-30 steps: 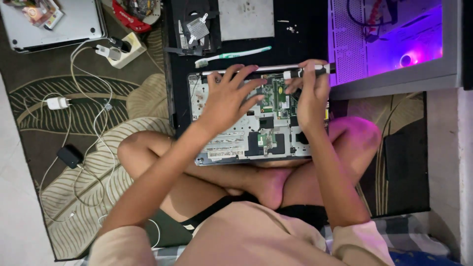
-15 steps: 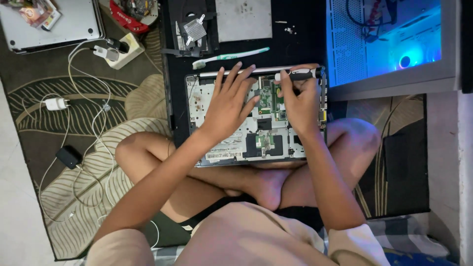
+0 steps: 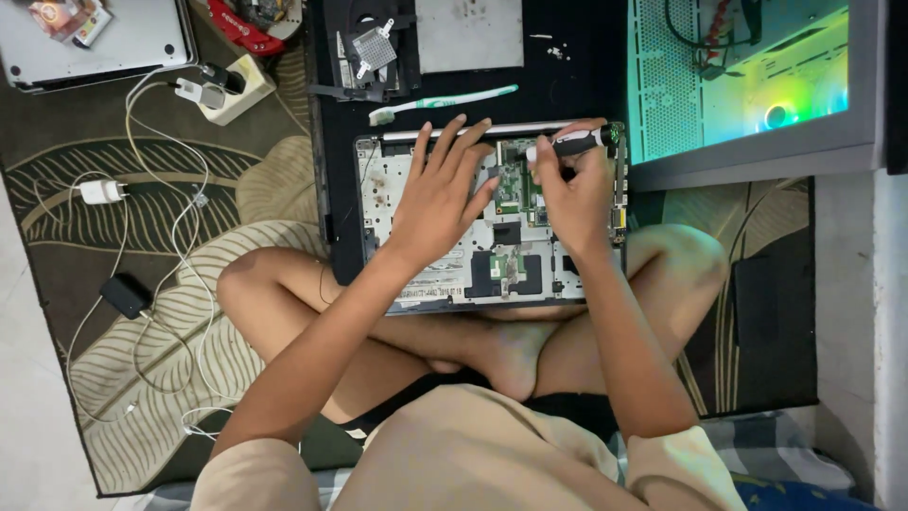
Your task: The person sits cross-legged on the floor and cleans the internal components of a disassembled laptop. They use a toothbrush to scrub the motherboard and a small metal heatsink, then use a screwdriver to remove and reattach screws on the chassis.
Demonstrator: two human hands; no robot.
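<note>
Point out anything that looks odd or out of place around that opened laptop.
A toothbrush lies on the black mat just above the opened laptop, an unusual item among computer parts. The left hand rests flat on the laptop's bare internals while the right hand holds a screwdriver. White cables sprawl loosely across the rug.

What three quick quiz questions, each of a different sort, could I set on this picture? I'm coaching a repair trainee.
1. True or false: the left hand lies flat on the opened laptop.
2. The right hand holds: A) toothbrush B) black-handled screwdriver C) white charger.
3. Which item lies just beyond the laptop's far edge?

Key:
1. True.
2. B.
3. The toothbrush, on the black mat.
</note>
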